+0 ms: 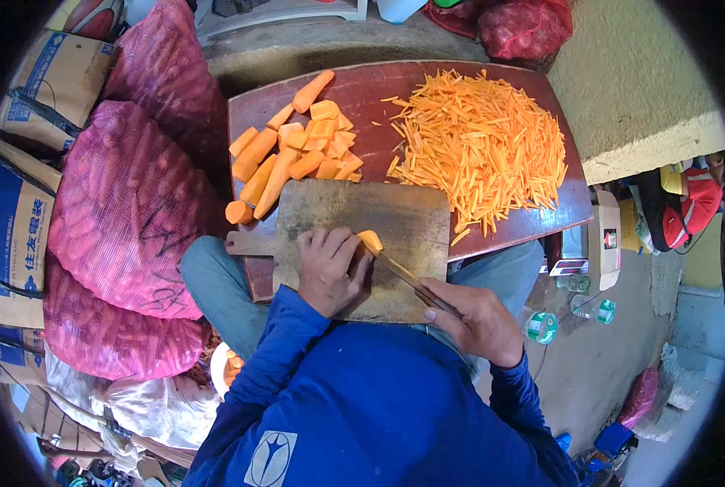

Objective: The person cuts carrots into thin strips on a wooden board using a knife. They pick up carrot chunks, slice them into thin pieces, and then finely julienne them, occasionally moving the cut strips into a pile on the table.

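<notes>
A wooden cutting board (pixel 322 213) lies across my lap and the near edge of a dark red table (pixel 370 85). My left hand (pixel 330 268) rests on the board, its fingers curled over a carrot piece (pixel 370 240) of which only one end shows. In my right hand (pixel 477 321) is a knife (pixel 407 274), the fist closed round its handle. The blade points up and left, its tip at the carrot piece beside my left fingers. Behind the board, peeled carrots and chunks (pixel 307 146) are piled at left, and a heap of carrot sticks (pixel 484 150) at right.
Pink mesh sacks (pixel 127 211) stand stacked at my left, next to cardboard boxes (pixel 13 227). A white container (pixel 224 369) with orange pieces sits by my left leg. Plastic bottles (pixel 541 326) lie on the floor at right. A concrete ledge (pixel 646 89) borders the table's right side.
</notes>
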